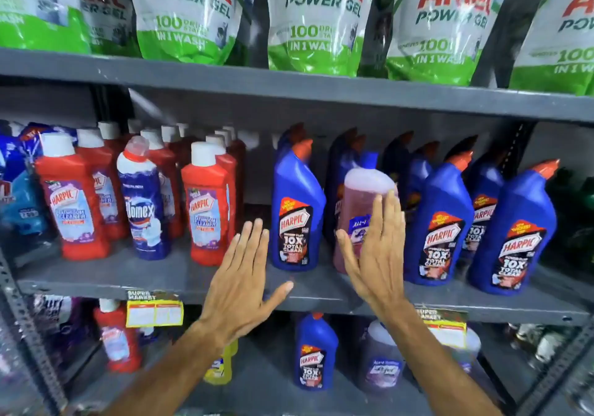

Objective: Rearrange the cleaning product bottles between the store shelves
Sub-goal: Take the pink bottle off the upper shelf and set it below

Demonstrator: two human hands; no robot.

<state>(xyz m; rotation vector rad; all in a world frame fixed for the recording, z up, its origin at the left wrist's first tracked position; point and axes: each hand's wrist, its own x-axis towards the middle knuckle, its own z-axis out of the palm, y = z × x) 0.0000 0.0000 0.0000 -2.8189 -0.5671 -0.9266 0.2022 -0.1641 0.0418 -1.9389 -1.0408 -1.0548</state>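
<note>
Half the pink bottle [363, 210] (label unreadable) hides behind right hand [376, 255].

Three shelves, bottles on the lower two

Pouches [189, 14] sit on top; on the middle shelf [128, 282], Harpic bottle [297, 210] stands left of the capless bottle [360, 219] (both hands before them), Domex bottle [143, 203] farther left.

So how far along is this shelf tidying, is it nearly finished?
Hard to call it finished. The blue Harpic bottles already stand in rows on the grey metal middle shelf. Both hands are open: the right hand is flat against a pink translucent bottle among them, the left hand holds nothing. A lone white-and-blue Domex bottle still sits among the red Harpic bottles.
</note>
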